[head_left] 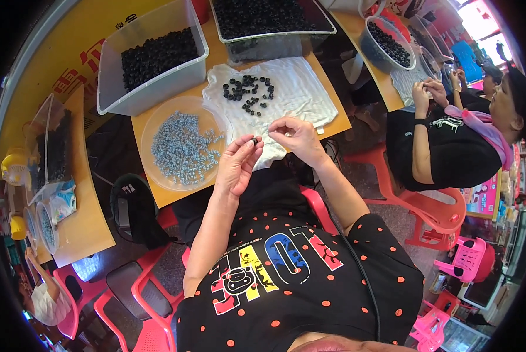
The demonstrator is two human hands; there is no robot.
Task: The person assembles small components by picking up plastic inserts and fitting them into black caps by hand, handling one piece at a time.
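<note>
My left hand pinches a small black round part between thumb and fingertips. Just to its right, my right hand has its thumb and forefinger pressed together; anything between them is too small to make out. Both hands are over the near edge of a crumpled white cloth. On the cloth lie loose black round parts, some with a hole showing. Left of my left hand, a round clear tray holds a heap of small blue-grey pieces that look coiled, like springs.
Two clear plastic bins of black parts, a left bin and a far bin, stand on the wooden table. A co-worker sits at another table on the right. Pink chairs stand around.
</note>
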